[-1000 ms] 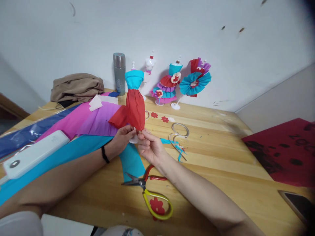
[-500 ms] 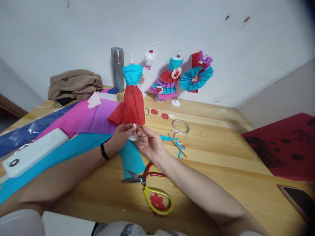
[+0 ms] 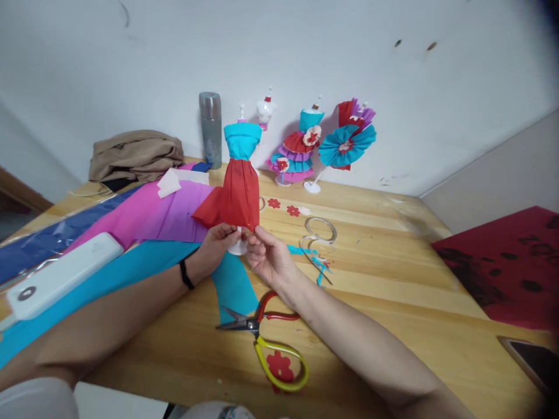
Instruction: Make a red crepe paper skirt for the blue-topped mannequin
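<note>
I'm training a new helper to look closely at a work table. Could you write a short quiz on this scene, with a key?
1. Multiple choice: what colour is the skirt that the left hand and right hand have their fingertips at?
A) blue
B) red
C) purple
2. True or false: the scissors lie nearer to the camera than the upright flask does.
3. Fill in the blank: the black band is worn on the ____ wrist.

Key: 1. B, red; 2. True; 3. left.
</note>
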Tool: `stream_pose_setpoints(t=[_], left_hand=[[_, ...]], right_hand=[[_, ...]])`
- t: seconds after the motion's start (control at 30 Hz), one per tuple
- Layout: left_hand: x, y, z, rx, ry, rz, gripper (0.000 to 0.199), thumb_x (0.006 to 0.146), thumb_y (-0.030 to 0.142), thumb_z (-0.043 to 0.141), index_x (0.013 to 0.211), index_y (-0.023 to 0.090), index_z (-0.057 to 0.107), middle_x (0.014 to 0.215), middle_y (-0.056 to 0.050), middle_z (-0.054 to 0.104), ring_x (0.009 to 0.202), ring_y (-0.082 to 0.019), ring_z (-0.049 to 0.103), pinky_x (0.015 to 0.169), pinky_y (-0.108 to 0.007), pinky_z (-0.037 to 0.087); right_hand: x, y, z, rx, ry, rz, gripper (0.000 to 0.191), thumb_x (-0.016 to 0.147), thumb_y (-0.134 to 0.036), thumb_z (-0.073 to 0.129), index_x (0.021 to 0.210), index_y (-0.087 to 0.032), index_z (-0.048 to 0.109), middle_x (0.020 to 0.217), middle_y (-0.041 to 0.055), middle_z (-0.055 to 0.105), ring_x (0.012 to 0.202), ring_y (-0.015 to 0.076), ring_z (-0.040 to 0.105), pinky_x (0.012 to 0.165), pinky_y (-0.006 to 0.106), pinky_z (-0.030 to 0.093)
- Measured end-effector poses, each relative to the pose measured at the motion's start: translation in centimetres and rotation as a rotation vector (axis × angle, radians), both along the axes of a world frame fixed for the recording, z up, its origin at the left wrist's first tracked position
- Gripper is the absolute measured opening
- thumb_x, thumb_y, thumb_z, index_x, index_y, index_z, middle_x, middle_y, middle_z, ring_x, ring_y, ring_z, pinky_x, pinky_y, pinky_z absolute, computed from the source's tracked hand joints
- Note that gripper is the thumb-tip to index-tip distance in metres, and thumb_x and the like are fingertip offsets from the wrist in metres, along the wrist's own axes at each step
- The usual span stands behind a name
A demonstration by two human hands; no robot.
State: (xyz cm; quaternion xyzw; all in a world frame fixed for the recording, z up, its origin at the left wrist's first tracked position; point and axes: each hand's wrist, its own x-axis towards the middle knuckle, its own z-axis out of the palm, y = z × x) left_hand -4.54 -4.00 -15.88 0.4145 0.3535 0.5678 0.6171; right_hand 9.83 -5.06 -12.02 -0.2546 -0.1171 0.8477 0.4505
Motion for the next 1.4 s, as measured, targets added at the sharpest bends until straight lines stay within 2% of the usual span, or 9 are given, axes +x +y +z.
stream_pose_setpoints(t=[0.23,0.33,0.4,0.5,0.57,0.63,0.87,1.1,1.4], left_hand=[[-0.2,-0.2,0.4,0.049,0.112,0.014,0.042,0.064,0.052,0.088,0.072,0.013,0.073,0.072,-0.005,0.072,0.067,-0.015,0.061,0.068,-0.029,0.047],[-0.4,-0.2,0.5,0.081,0.185,0.029,0.044,0.065,0.054,0.086,0.071,0.012,0.071,0.072,-0.006,0.070,0.069,-0.016,0.060,0.068,-0.029,0.046],[-0.5,-0.1,0.5,0.092,0.204,0.027,0.042,0.065,0.051,0.087,0.071,0.012,0.072,0.073,-0.006,0.070,0.069,-0.016,0.060,0.069,-0.030,0.046],[-0.5,0.0,0.6,0.094,0.221,0.012,0.038,0.063,0.046,0.088,0.072,0.013,0.073,0.072,-0.006,0.071,0.069,-0.017,0.060,0.069,-0.029,0.046],[-0.4,0.0,0.7,0.106,0.257,-0.013,0.035,0.062,0.043,0.089,0.072,0.014,0.073,0.071,-0.005,0.071,0.068,-0.017,0.059,0.068,-0.029,0.046],[-0.3,0.0,0.8,0.132,0.303,-0.047,0.032,0.064,0.042,0.088,0.071,0.015,0.073,0.069,-0.004,0.070,0.067,-0.017,0.058,0.066,-0.028,0.045],[-0.1,0.0,0.7,0.138,0.361,-0.076,0.031,0.067,0.043,0.084,0.069,0.015,0.073,0.065,-0.003,0.066,0.059,-0.013,0.054,0.057,-0.025,0.040],[0.1,-0.2,0.7,0.197,0.337,-0.114,0.025,0.073,0.038,0.081,0.082,0.015,0.076,0.080,-0.006,0.074,0.073,-0.019,0.063,0.070,-0.029,0.049],[0.1,-0.3,1.0,0.231,0.410,-0.281,0.022,0.080,0.035,0.074,0.093,0.017,0.077,0.092,-0.006,0.077,0.089,-0.024,0.068,0.086,-0.036,0.052]], right_hand=[[1.3,1.7,-0.4,0.130,-0.352,0.041,0.019,0.075,-0.019,0.075,0.066,-0.014,0.060,0.051,0.0013,0.064,0.035,0.0052,0.046,0.032,0.013,0.032],[2.2,2.6,-0.6,0.283,-0.572,-0.207,0.033,0.075,-0.034,0.077,0.059,-0.018,0.053,0.042,-0.0051,0.050,0.033,0.0047,0.035,0.031,0.016,0.021],[2.8,3.0,-0.3,0.480,-0.719,-0.428,0.036,0.073,-0.041,0.080,0.061,-0.019,0.055,0.047,-0.0060,0.050,0.041,0.0061,0.042,0.038,0.017,0.032],[3.3,2.9,1.0,0.757,-0.773,-0.473,0.040,0.070,-0.046,0.083,0.098,-0.020,0.069,0.099,0.0054,0.073,0.092,0.0168,0.068,0.078,0.028,0.055],[3.3,2.5,2.2,0.883,-0.751,-0.391,0.057,0.070,-0.047,0.083,0.119,-0.023,0.065,0.134,0.0105,0.064,0.122,0.0245,0.061,0.100,0.040,0.051],[3.1,2.1,3.2,0.955,-0.740,-0.336,0.065,0.065,-0.040,0.087,0.123,-0.025,0.062,0.140,0.0097,0.061,0.130,0.0271,0.056,0.108,0.044,0.046],[3.2,1.9,3.6,0.893,-0.755,-0.284,0.025,0.064,-0.017,0.071,0.089,-0.021,0.069,0.099,0.0038,0.074,0.102,0.0245,0.069,0.103,0.045,0.050],[4.0,1.7,4.7,0.967,-0.681,-0.261,0.046,0.069,-0.031,0.079,0.112,-0.024,0.065,0.126,0.0060,0.069,0.120,0.0267,0.063,0.104,0.043,0.049],[4.2,1.2,6.0,0.894,-0.841,-0.308,0.047,0.066,-0.038,0.084,0.107,-0.021,0.069,0.100,0.0079,0.076,0.101,0.0283,0.070,0.091,0.044,0.055]])
